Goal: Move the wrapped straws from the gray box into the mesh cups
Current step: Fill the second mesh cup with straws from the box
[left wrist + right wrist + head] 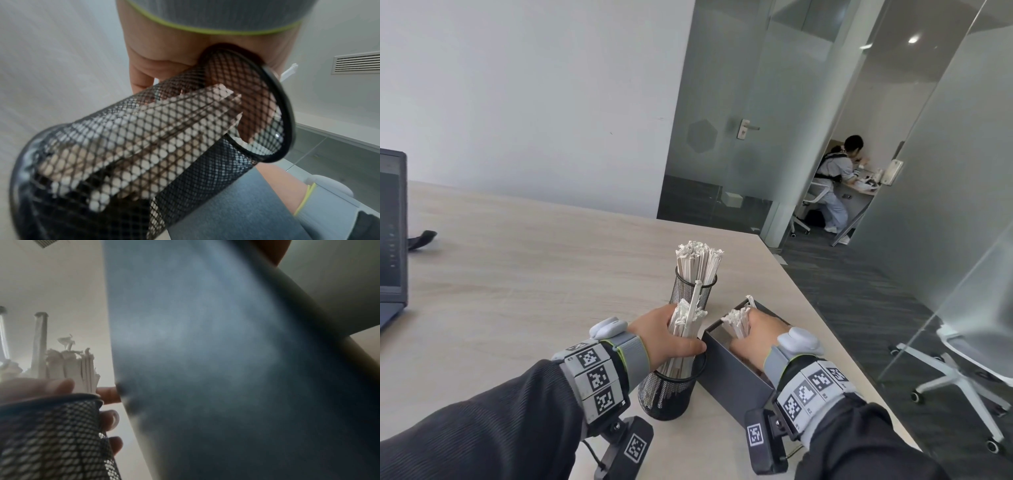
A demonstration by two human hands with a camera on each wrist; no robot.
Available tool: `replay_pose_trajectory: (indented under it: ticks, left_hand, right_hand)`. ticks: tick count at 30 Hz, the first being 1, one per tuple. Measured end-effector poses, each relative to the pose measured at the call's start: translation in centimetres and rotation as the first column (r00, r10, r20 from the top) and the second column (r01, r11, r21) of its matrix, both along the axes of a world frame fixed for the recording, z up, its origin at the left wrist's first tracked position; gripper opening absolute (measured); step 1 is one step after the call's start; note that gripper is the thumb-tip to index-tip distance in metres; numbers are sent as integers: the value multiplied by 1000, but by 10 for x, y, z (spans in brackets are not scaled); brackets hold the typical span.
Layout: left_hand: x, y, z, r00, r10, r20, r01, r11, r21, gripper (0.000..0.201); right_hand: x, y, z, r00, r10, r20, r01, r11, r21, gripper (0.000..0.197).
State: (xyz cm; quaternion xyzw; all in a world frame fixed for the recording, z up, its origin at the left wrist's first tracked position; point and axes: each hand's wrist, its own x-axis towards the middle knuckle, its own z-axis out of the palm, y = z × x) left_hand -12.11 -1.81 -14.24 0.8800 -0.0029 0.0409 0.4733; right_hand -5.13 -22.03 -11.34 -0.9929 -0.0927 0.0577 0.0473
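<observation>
Two black mesh cups stand on the table. The far mesh cup [693, 289] is packed with white wrapped straws [698, 262]. My left hand [666, 337] grips a bundle of straws [685, 329] standing in the near mesh cup [667, 394], just above its rim [285, 113]; the straws show through the mesh [144, 134]. The gray box [736, 380] lies to the right of that cup. My right hand [755, 337] reaches into it and holds a bunch of straws [736, 320]. In the right wrist view the box wall [205, 369] fills most of the picture, with my left hand's fingers [61, 386] round the straws [82, 369].
A laptop [392, 233] sits at the table's left edge, a dark strap [421, 238] beside it. The table's right edge [835, 346] runs close to the box. An office chair [969, 370] stands on the floor at right. A person sits in a far room behind glass walls.
</observation>
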Motion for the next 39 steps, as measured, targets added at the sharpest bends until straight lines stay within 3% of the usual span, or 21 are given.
replay_pose_trajectory:
  ticks: [7,12,17,19,22,27,31,33,39]
  left_hand:
    - [-1,-1,0,1000,9,0,-9,1000,0,31]
    - [-1,0,0,1000,26,-8,-26,1000,3,31]
    - [-2,-2,0,998,61,2,-61,998,29,27]
    - [-3,-3,1,997,77,10,-77,996,38,24]
    - [-2,-3,0,996,83,-15,-83,996,15,22]
    - [-3,-3,1,993,108,-51,-108,994,-1,39]
    - [-6,-4,3,991,115,-60,-115,993,11,25]
    - [-7,-6,4,992,115,-59,-114,993,20,23]
    - [-11,-4,4,991,106,-85,-103,994,37,25]
  right_hand:
    - [-7,2,2,998,68,-15,-66,994,84,32]
    - [-6,1,5,1000,28,4,-28,995,98,21]
    - [-11,-8,7,994,-62,91,26,936,350,20]
    - [-16,-15,10,992,-92,91,32,856,517,22]
    - [-22,-23,16,986,-131,108,8,671,741,14]
    - [-20,-30,22,985,-171,-27,61,195,979,17]
    - [-21,-26,19,965,-213,-149,126,-120,985,17]
    - [-24,-23,16,957,-243,-156,118,-165,979,14]
    - [-26,-19,20,950,-295,-99,54,-157,986,12]
